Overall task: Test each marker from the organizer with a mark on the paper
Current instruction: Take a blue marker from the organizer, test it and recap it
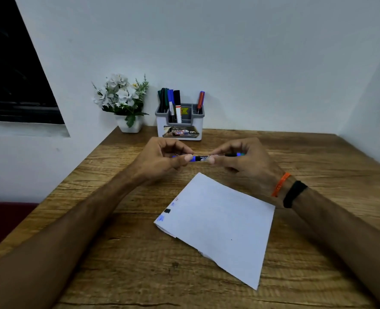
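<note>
A blue marker [199,158] lies level between both hands above the wooden table [117,253], past the paper's far corner. My left hand [162,160] pinches its left end and my right hand [240,161] grips its right end; whether the cap is on is hidden by the fingers. The white paper [220,224] lies tilted on the table with several small marks, blue and black, along its left edge. The grey-and-white organizer [180,128] stands by the wall with several markers upright in its left side and one blue-and-red marker [200,102] at its right.
A white pot of white flowers [123,101] stands left of the organizer against the wall. A dark window [13,70] is at the far left. The table's left edge runs diagonally, with a dark red surface [4,217] below it.
</note>
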`<state>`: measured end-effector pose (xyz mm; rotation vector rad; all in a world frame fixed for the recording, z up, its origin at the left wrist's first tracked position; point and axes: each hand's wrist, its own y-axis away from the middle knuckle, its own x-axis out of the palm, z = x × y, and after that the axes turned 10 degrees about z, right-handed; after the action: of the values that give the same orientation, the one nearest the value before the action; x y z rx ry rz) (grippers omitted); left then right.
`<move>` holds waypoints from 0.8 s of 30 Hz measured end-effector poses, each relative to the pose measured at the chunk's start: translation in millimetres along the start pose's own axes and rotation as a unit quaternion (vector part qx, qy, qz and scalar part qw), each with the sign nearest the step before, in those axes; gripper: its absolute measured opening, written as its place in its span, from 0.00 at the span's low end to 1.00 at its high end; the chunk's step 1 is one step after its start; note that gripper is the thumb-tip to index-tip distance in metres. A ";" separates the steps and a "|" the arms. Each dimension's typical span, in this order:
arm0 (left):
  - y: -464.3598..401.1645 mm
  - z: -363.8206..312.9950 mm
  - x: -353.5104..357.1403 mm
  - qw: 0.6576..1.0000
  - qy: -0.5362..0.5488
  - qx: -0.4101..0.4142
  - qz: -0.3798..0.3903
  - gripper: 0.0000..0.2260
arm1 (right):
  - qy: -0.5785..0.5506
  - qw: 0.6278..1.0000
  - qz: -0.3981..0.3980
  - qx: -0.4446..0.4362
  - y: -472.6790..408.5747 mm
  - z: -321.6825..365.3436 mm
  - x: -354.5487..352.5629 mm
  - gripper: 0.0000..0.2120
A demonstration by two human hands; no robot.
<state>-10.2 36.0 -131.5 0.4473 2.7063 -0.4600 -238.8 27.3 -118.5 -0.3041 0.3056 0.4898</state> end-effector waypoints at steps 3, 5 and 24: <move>-0.1 -2.5 3.9 0.999 -0.014 -0.008 0.039 0.14 | -0.068 0.997 -0.021 0.010 0.7 -0.8 3.8 0.09; -1.1 -1.5 6.5 0.998 -0.040 0.000 0.051 0.09 | -0.105 0.994 -0.016 0.025 0.8 -1.7 8.4 0.07; 3.0 -5.8 22.2 0.947 -0.302 0.084 0.064 0.05 | -0.183 0.983 0.017 0.005 -4.5 -8.1 35.8 0.09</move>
<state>-30.5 46.3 -135.9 0.4375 2.0444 -0.6683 -208.3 35.3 -137.7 -0.1948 -0.0441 0.5671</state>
